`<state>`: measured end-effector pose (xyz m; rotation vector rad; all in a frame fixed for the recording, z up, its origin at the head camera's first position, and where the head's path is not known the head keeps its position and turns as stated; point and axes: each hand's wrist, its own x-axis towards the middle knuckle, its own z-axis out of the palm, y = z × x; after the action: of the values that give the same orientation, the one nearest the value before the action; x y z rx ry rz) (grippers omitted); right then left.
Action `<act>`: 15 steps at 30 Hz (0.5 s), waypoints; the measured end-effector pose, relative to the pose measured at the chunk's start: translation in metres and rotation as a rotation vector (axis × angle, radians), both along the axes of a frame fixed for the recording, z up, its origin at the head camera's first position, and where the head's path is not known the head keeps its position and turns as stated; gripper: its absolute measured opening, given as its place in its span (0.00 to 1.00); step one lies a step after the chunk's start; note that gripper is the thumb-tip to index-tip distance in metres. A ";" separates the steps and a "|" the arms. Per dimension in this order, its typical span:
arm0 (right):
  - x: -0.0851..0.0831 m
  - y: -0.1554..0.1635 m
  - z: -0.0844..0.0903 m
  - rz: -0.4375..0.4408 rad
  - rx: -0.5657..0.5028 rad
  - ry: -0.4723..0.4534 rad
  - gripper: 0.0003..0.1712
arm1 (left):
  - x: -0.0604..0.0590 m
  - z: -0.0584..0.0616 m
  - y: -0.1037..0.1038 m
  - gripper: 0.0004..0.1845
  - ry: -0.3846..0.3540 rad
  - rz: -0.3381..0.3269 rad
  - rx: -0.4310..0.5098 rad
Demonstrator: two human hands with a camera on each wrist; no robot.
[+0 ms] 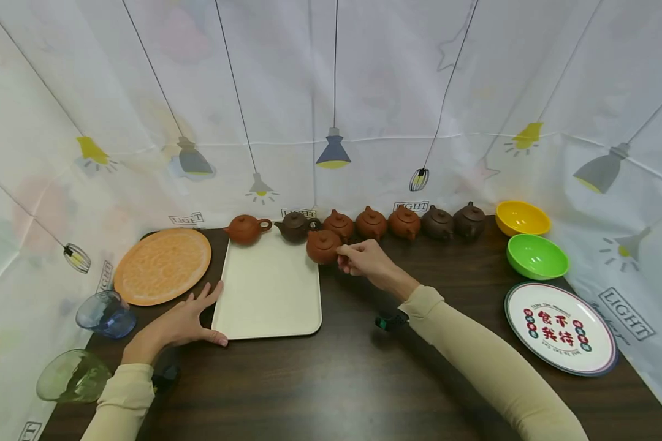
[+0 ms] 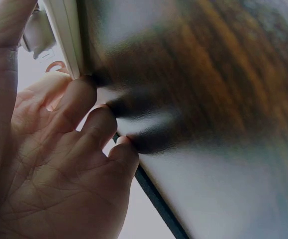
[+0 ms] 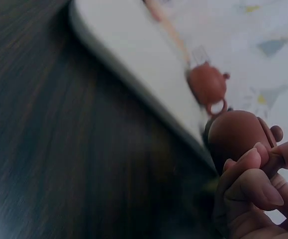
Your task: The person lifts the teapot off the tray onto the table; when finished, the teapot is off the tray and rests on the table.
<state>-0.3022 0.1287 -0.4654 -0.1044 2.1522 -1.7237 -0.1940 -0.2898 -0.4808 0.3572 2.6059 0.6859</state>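
The sleeves lie nearest, and from them the two hands reach out over the dark worktop (image 1: 353, 367). The left hand (image 1: 179, 323) lies flat with its fingers (image 2: 96, 122) spread and straight, thumb against the near left corner of the cream tray (image 1: 267, 291); it holds nothing and only steadies the tray. The right hand (image 1: 364, 257) pinches a red-brown teapot (image 1: 323, 246) by its side, fingers (image 3: 250, 184) curled round what looks like the handle. The teapot sits at the tray's far right corner, right at the rim; I cannot tell whether it rests on the tray or hangs just above it.

To do this well, I judge the pinch should stay firm and low on the handle so the pot keeps upright and its lid stays seated. The pot should clear the tray's raised rim before it goes down, and settle well inside the rim, not on it. The left hand is best kept pressing the tray so it does not slide on the smooth worktop.

Behind, a row of teapots (image 1: 372, 223) lines the back edge, with an orange plate (image 1: 162, 264) to the left and a green bowl (image 1: 537, 256) to the right.
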 end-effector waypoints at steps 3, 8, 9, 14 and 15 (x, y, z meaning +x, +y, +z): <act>0.003 0.014 -0.008 -0.009 0.002 -0.036 0.21 | 0.001 0.003 -0.002 0.72 0.003 0.000 -0.004; 0.004 0.022 -0.015 0.016 0.010 -0.076 0.20 | 0.003 0.005 -0.001 0.72 0.011 -0.004 0.002; 0.003 0.023 -0.015 0.023 0.015 -0.078 0.21 | 0.003 0.005 -0.001 0.72 0.012 -0.004 0.005; 0.001 0.030 -0.007 0.055 0.079 -0.076 0.22 | 0.003 0.004 0.002 0.72 0.006 0.000 0.010; 0.001 0.032 -0.004 0.067 0.122 -0.064 0.22 | 0.002 0.004 0.002 0.72 0.003 -0.001 0.010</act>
<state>-0.3009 0.1610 -0.4699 -0.0866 2.1756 -1.5337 -0.1917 -0.2873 -0.4767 0.3634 2.6059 0.6986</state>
